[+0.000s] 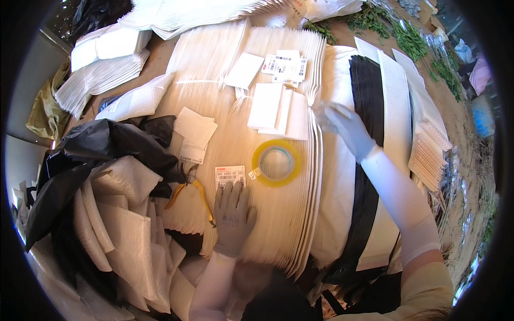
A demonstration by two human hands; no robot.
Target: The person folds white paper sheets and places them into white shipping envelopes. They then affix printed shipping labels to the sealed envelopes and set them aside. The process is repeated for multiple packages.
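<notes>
My left hand (233, 220), in a grey glove, lies flat with its fingertips over the lower edge of a printed label (230, 172). Under it is a broad stack of pale bubble mailers (273, 218). My right hand (350, 130), gloved too, reaches over the stack's right side. Its fingertips are blurred, and I cannot tell whether they hold anything. Between the hands sits a roll of clear yellowish packing tape (296, 162). Yellow-handled pliers or cutters (204, 196) lie just left of my left hand.
White folded slips (265, 106) and barcode labels (290, 68) rest farther up the stack. Loose papers (196, 130) lie to the left. Black plastic (104, 140) and bubble-wrap pouches (124, 236) pile up at lower left. Black mailers (367, 168) stand on the right, with green plants (409, 36) beyond.
</notes>
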